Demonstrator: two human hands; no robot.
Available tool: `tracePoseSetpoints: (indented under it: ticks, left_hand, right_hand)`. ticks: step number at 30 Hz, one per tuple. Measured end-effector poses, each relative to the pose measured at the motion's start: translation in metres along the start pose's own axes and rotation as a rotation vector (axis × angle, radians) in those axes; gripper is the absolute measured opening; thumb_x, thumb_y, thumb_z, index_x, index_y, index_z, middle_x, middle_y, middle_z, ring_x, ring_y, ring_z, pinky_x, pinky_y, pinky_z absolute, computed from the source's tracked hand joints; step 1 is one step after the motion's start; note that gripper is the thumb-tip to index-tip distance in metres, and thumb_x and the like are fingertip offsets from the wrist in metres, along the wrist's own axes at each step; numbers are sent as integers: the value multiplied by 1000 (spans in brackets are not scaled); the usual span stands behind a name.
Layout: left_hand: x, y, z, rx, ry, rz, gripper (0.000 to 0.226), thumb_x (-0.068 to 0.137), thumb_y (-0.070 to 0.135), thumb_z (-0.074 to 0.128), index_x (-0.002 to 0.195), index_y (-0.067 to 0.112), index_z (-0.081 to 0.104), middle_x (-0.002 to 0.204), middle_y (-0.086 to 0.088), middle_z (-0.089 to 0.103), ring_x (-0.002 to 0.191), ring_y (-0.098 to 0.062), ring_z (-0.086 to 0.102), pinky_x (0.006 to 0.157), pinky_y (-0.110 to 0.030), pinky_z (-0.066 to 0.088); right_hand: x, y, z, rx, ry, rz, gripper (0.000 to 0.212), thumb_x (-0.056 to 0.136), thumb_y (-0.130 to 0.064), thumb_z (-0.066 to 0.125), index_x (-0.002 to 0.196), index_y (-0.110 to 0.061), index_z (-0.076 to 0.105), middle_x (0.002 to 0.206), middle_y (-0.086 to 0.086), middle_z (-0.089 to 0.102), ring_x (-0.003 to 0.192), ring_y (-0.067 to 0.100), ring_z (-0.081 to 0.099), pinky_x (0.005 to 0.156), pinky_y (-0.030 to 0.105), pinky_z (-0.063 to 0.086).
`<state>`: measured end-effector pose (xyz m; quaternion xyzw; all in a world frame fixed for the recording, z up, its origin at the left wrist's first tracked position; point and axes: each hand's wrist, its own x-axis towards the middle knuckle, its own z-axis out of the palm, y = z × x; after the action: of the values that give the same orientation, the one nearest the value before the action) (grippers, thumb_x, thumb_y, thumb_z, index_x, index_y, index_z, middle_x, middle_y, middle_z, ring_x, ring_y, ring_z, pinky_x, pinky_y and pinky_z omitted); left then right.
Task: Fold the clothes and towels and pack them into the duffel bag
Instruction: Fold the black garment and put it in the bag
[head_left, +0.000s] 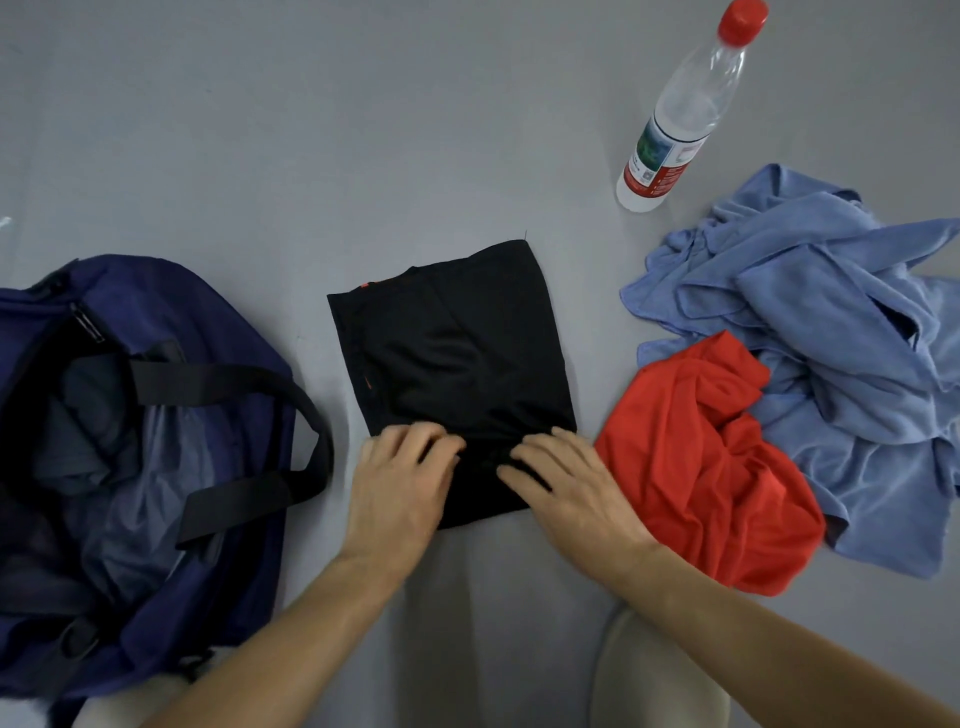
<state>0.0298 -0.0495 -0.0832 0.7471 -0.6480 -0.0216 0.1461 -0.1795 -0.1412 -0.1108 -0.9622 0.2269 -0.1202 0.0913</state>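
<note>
Step in hand: folding. The black garment (452, 364) lies on the grey surface (311, 130) between the bag (171, 312) and the unfolded pile, already a compact rectangle.

Both hands sit at its near edge. The right hand (566, 488) lies flat on the cloth with its fingers stretched out and pressing, gripping nothing that we can see. The left hand (400, 483) is on the near left corner, but its fingers are blurred, so we cannot tell whether it pinches the edge or only presses.

We judge the task to be early to midway. The red garment (711, 467) and the blue towels (831, 338) lie crumpled to the right, touching each other.

Next move, in our judgement: one more fold away from the body or a lift into the bag. Either needs a hold on both near corners so that the layers do not slide apart.

Unclear:
- The bag's mouth gapes. The grey cloth inside could be lining or a packed item.
- The bag's left side and the towels' right edge are cut off.
- A bottle (675, 119) stands beyond the towels. We cannot tell how full it is.
</note>
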Motion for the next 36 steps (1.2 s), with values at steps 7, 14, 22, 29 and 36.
tracePoseSetpoints:
  ticks: [7, 14, 22, 29, 36]
  left_hand:
    - [-37, -3, 21, 60, -390, 100, 75, 99, 56, 43, 160, 19, 18, 165, -3, 21, 154, -20, 12, 123, -48, 14]
    - [-20, -13, 12, -84, -433, 43, 78, 91, 35, 62, 158, 25, 23, 161, 4, 31, 151, -12, 21, 125, -40, 17]
    - [12, -23, -21, -396, -377, -284, 35, 91, 46, 65, 122, 30, 61, 111, 14, 64, 97, -6, 61, 82, -24, 49]
    - [22, -30, -15, -151, -331, -406, 54, 85, 70, 56, 122, 31, 55, 108, 8, 65, 82, -18, 65, 69, -36, 54]
    - [13, -17, 9, 31, -45, 32, 34, 94, 21, 65, 129, 19, 63, 130, -5, 63, 129, -29, 53, 111, -48, 38]
  right_hand:
    - [-6, 12, 13, -89, -333, 22, 77, 95, -56, 43, 158, -15, 25, 163, 3, 28, 152, 25, 23, 120, 50, 18]
    - [6, 22, 14, -51, -300, 47, 84, 79, -41, 72, 152, -15, 38, 158, 2, 39, 146, 22, 35, 119, 47, 25]
    - [28, 29, -20, 395, -248, 461, 44, 88, -64, 53, 116, -32, 63, 95, -6, 74, 91, 16, 69, 81, 34, 53]
    - [45, 17, -18, 112, -96, 395, 48, 95, -43, 59, 138, -24, 52, 115, 4, 67, 105, 30, 65, 85, 44, 53]
    - [29, 13, 10, -138, -330, 34, 82, 91, -61, 53, 157, -18, 29, 163, 6, 28, 153, 26, 17, 119, 64, 17]
